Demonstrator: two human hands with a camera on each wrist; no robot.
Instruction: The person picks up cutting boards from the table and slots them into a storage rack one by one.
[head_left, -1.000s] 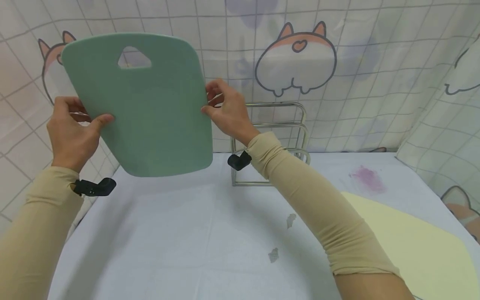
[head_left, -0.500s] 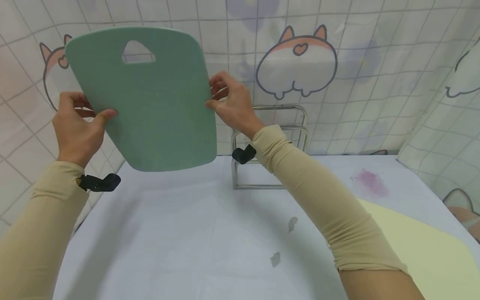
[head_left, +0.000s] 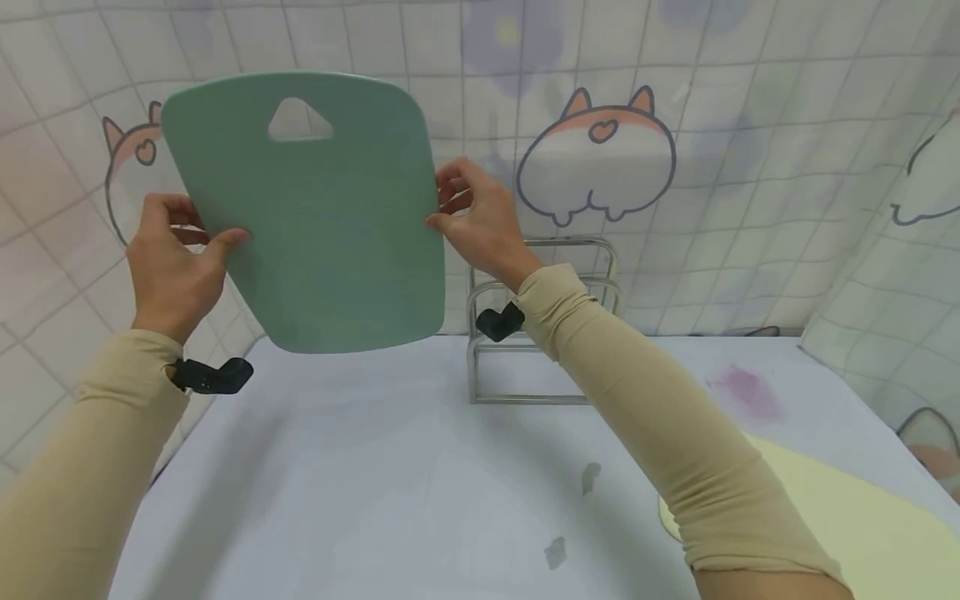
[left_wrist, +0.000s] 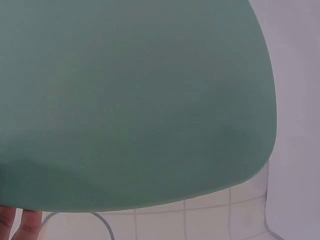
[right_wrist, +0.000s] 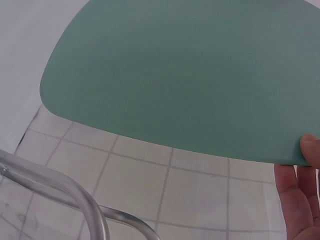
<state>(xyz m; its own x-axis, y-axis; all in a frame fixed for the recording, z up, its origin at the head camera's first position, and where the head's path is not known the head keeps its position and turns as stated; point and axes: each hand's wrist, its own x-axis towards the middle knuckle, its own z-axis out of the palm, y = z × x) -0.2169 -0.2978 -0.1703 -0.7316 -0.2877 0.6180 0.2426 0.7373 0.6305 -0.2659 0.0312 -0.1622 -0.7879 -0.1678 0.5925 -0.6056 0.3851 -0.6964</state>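
Note:
A green cutting board (head_left: 337, 225) with a cut-out handle hole near its top is held upright above the table, left of centre in the head view. My left hand (head_left: 176, 267) grips its left edge, thumb on the near face and fingers behind. On the opposite edge, my right hand (head_left: 483, 218) pinches the board between thumb and fingers. The board (left_wrist: 150, 110) fills most of the left wrist view, with two fingertips at the lower left. In the right wrist view the right hand's fingers (right_wrist: 295, 200) show under the board's edge.
Behind the right forearm stands a metal wire rack (head_left: 525, 398), partly hidden, on the white table (head_left: 360, 500). A pale yellow board (head_left: 847, 517) lies flat at the right. A patterned tile-print curtain (head_left: 720, 275) hangs at the back and sides.
Both hands and the green board have shifted slightly to the right. The head view has tilted up a little, so the table and rack sit lower in it. The grip is unchanged.

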